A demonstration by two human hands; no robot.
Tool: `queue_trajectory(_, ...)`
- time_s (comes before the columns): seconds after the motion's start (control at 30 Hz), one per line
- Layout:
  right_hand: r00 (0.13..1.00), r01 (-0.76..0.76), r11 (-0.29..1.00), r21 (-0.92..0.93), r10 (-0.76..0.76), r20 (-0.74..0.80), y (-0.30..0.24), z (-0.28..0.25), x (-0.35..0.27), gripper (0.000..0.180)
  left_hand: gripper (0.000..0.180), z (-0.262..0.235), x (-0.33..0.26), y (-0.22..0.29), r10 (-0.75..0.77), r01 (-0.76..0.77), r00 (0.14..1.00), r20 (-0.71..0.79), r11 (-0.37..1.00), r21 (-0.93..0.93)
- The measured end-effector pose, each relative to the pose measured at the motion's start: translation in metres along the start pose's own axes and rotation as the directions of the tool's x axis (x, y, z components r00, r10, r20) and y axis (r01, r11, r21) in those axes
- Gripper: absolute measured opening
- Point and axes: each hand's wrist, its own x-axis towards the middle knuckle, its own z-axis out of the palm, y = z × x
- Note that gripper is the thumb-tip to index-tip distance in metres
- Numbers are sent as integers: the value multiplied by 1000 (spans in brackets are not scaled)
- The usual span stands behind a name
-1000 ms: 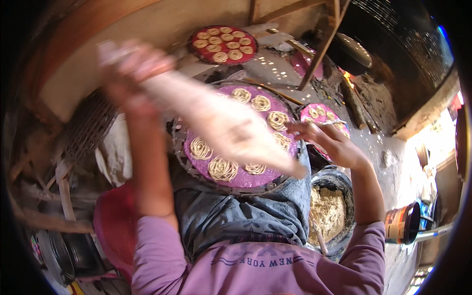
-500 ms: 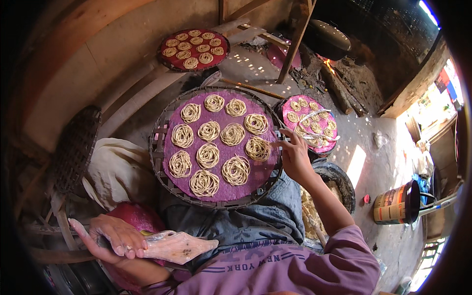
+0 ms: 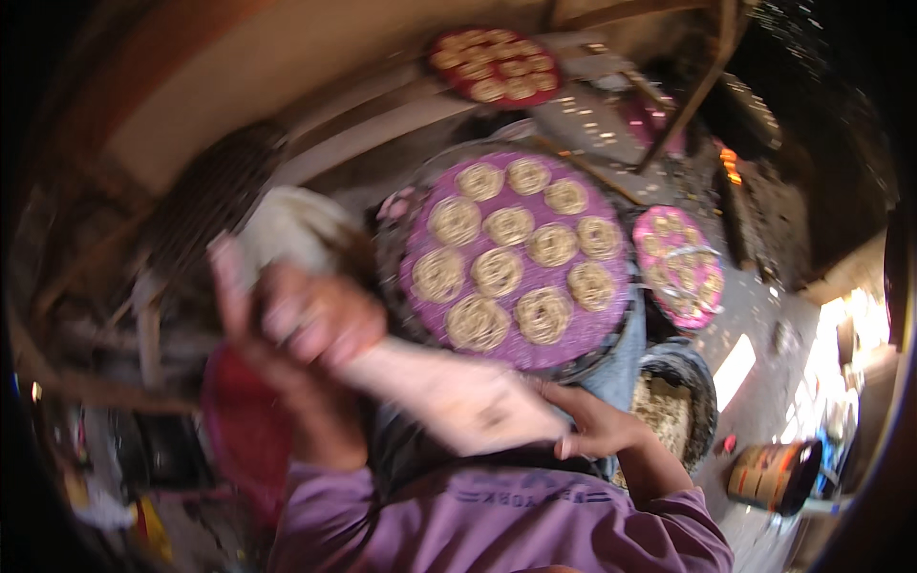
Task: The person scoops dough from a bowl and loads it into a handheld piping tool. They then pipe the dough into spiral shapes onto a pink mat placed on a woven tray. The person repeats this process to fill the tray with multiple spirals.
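Presently, the left hand (image 3: 315, 320) was raised, fingers clamped on the upper end of a pale cloth bag (image 3: 449, 396), though motion blur hid the detail. The right hand (image 3: 597, 430) gripped the bag's lower end, fingers curled onto it. Just beyond both hands lay a round purple tray (image 3: 611, 320) carrying coiled dough spirals (image 3: 509, 272); a smaller pink tray (image 3: 680, 267) sat further right

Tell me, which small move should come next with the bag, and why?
Probably swing the bag tip over the tray's bare near edge. Both hands, left and right, hold it short of the tray, and nine coils fill the rest.
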Motion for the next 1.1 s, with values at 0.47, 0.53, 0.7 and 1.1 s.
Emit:
queue_trajectory(0.47, 881, 451, 726, 520, -267, -391, 55, -69, -49, 106, 112, -163, -334, 169, 767, 963, 100, -634, -235, -132)
queue_trajectory(0.53, 837, 526, 695, 490, -322, -442, 51, -84, -60, 107, 110, -184, -400, 155, 742, 851, -37, -669, -327, -411)
queue_trajectory(0.7, 774, 614, 645, 455, -379, -507, 47, -98, -84, 108, 35, -163, -441, 188, 723, 961, 276, -633, -224, 163)
queue_trajectory(1.1, 684, 699, 634, 330, -459, -568, 44, -93, -106, 112, 62, -207, -415, 209, 655, 909, 414, -633, -257, 328)
